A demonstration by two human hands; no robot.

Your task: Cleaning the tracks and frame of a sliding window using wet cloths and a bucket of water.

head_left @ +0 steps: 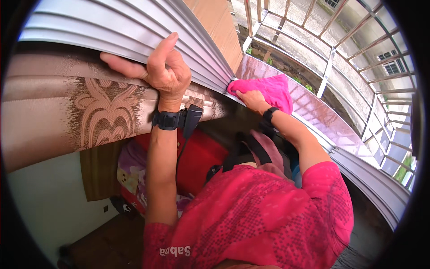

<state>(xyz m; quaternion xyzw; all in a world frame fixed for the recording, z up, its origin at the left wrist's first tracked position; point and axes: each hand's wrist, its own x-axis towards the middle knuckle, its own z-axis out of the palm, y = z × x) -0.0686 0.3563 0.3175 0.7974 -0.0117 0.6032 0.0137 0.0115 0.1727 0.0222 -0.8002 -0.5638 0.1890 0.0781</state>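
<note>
My left hand [168, 74] is at the edge of a silver, ridged window frame [121, 29], one digit over its face and another stretched along the lower edge, so the edge lies between them. Some of its fingers are hidden. To the right, my right hand [253, 101] has its fingers closed on a bright pink cloth [271, 87]. The cloth is bunched against the corner where the frame meets a pinkish, shiny stone sill [309, 101]. Black straps circle both wrists, and a black device with a cable sits at the left one.
A patterned beige curtain [40, 112] hangs below the frame. Beyond the sill stands a metal bar cage [329, 71]. The window track [371, 179] runs down to the right. Inside, behind my body, are a red cover [204, 154] and a pale wall [40, 197].
</note>
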